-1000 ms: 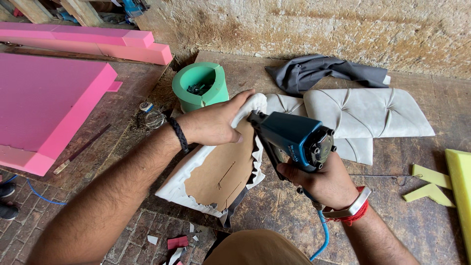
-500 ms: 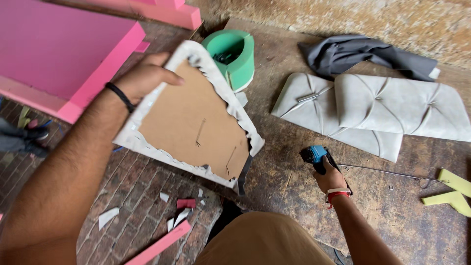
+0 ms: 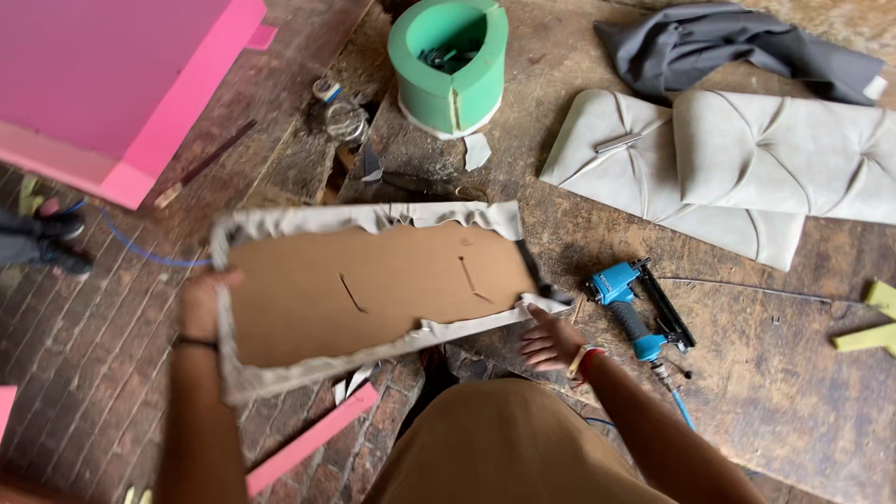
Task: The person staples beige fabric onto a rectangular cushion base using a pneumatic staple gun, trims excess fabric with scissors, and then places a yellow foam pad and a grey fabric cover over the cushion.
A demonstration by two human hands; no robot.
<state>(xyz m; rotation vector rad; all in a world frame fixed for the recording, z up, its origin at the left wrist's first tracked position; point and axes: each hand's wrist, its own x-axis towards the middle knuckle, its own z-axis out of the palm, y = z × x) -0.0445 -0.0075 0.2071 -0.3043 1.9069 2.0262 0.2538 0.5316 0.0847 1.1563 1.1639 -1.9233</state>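
Note:
A brown board panel (image 3: 373, 280) with off-white fabric wrapped round its edges is held flat in front of me, back side up. My left hand (image 3: 201, 303) grips its left end. My right hand (image 3: 551, 341) has its fingers spread and touches the fabric at the panel's right corner. A blue pneumatic staple gun (image 3: 639, 303) lies on the floor just right of that hand, its blue hose trailing toward me.
A green foam ring (image 3: 450, 56) holding small items stands ahead. Tufted off-white cushions (image 3: 737, 168) and grey cloth (image 3: 737, 51) lie at the right. A pink foam slab (image 3: 112, 84) fills the upper left. Another person's shoe (image 3: 42, 238) is at the left edge.
The staple gun has gone from my right hand to the floor. The panel has swung to lie horizontal, and my right hand has come up to its right corner.

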